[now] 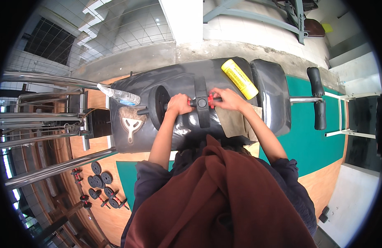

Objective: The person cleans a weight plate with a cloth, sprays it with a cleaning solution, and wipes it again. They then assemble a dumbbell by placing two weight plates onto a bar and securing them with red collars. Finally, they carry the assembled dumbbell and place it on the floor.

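Gym or weight-training room. Beneath both hands, a padded black exercise bench (182, 82) with roller pads (317, 97) far to the right of the hands; left of the hands, chrome machine rails (46, 138); below-left of them, loose weight plates and small dumbbells (100, 188) on a wooden floor (108, 215); green mat flooring (319, 149) lower right of the hands

Bench (182, 80) top free beyond dumbbell (174, 105); bottle (118, 96), can (239, 78) flank
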Demonstrator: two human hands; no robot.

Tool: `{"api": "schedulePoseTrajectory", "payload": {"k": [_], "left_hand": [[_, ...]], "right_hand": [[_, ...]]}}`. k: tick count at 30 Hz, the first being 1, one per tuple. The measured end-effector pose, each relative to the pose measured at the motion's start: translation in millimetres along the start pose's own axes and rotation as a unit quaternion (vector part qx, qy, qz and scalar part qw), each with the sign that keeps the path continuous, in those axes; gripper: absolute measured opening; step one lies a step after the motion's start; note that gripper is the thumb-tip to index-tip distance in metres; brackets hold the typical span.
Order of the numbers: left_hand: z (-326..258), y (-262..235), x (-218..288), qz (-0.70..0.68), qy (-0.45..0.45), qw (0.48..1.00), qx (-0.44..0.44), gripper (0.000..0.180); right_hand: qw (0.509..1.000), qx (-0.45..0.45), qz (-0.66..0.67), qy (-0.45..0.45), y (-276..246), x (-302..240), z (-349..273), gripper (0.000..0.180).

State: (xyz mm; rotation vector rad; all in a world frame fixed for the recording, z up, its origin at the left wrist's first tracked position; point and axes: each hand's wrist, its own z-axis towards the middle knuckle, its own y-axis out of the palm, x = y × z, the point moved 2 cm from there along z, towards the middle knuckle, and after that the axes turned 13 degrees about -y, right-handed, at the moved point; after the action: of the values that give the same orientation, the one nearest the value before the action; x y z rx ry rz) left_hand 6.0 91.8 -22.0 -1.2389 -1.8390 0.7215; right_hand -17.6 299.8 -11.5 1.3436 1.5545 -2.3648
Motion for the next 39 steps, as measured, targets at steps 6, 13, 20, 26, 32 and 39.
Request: {"api": "schedulePoseTrajectory", "payload": {"k": [6, 13, 20, 26, 32, 39], "left_hand": [[2.1, 0.6, -0.2, 0.004, 0.004, 1.000, -0.003, 0.031], [5.9, 0.3, -0.9, 0.024, 0.005, 1.000, 0.003, 0.028], [5.6, 4.4, -3.6, 0.011, 0.016, 1.000, 0.016, 0.026], [2.1, 7.8, -3.7, 0.023, 0.004, 0.998, 0.058, 0.024], [-0.1, 9.3, -2.8, 0.043, 0.010, 0.997, 0.059, 0.026], [0.5, 10.7, -3.2, 0.043, 0.020, 0.997, 0.061, 0.031]], "right_hand": [[1.000, -0.026, -0.013, 0.007, -2.7, -0.2, -8.0, 0.036], [0.988, -0.139, 0.039, 0.059, -4.7, 1.6, 5.2, 0.043], [0.977, -0.138, -0.161, -0.018, 3.6, -5.4, -8.5, 0.044], [0.965, -0.230, -0.108, 0.073, -2.1, 6.4, 19.0, 0.055], [0.896, -0.406, 0.076, 0.161, -6.2, 21.1, 36.5, 0.065], [0.845, -0.403, 0.246, 0.252, 4.5, 37.6, 36.9, 0.063]]}}
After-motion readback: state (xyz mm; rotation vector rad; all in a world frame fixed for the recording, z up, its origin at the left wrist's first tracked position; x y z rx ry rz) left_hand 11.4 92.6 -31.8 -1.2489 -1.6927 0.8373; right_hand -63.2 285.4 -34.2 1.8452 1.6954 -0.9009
